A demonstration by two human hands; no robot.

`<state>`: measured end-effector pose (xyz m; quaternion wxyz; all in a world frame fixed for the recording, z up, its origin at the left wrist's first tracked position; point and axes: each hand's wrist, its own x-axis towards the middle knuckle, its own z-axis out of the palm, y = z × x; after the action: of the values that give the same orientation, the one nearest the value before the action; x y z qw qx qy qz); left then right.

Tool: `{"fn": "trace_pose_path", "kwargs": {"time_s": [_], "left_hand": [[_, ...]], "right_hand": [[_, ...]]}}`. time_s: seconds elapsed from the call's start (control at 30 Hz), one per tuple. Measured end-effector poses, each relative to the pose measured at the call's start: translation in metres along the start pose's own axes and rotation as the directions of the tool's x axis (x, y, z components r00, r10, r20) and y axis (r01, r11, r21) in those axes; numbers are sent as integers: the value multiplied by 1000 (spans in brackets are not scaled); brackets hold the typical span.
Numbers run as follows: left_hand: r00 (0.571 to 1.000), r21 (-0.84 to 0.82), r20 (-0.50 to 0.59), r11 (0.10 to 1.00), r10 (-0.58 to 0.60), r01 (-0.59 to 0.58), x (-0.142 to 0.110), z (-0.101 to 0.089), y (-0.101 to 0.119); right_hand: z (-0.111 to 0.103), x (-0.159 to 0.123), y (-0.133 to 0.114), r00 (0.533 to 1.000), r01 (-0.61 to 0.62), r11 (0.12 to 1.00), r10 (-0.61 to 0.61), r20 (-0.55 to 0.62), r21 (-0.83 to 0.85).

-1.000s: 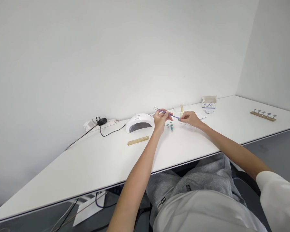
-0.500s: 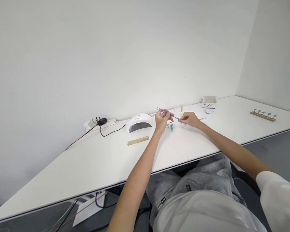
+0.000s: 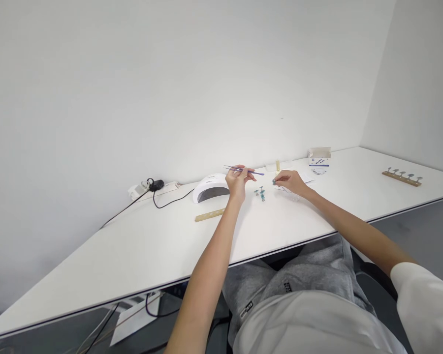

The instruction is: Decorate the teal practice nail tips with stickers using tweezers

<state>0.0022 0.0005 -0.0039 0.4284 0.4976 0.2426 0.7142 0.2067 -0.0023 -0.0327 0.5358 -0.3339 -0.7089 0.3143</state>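
A slim purple-blue pair of tweezers (image 3: 257, 172) is gripped in my left hand (image 3: 239, 183), raised beside the white curing lamp. Between the fingertips of my right hand (image 3: 291, 181) is a small teal nail tip (image 3: 274, 182); whether it sits on a stand is too small to tell. The tweezers' right end is apart from that piece. On the desk between both hands lie several teal nail tips on little stands (image 3: 262, 194). A thin white sheet (image 3: 307, 178) lies partly under my right hand.
White nail lamp (image 3: 212, 181) stands left of my left hand, with a tan holder bar (image 3: 208, 215) before it. A small carton (image 3: 319, 157) is at the back. Far right lies a strip with upright nail stands (image 3: 402, 178). A power strip (image 3: 138, 191) and cables run along the wall.
My left hand first shifted slightly right, then moved left with the tweezers, whose end has come away from the nail tip. My right hand has stayed almost still.
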Motion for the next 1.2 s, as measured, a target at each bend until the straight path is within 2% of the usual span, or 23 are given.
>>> {"fn": "trace_pose_path", "kwargs": {"time_s": [0.17, 0.43, 0.77, 1.2], "left_hand": [[1000, 9, -6, 1000, -6, 6, 2, -4, -3], [998, -8, 61, 1000, 1, -1, -1, 0, -3], [995, -2, 102, 1000, -9, 9, -10, 11, 4], [991, 42, 135, 999, 3, -8, -13, 15, 5]], "right_hand": [[0, 0, -1, 1000, -7, 999, 7, -13, 53], [0, 1, -1, 1000, -13, 997, 15, -23, 76], [-1, -1, -2, 997, 68, 989, -73, -32, -130], [1, -2, -5, 985, 161, 963, -169, -19, -216]]}}
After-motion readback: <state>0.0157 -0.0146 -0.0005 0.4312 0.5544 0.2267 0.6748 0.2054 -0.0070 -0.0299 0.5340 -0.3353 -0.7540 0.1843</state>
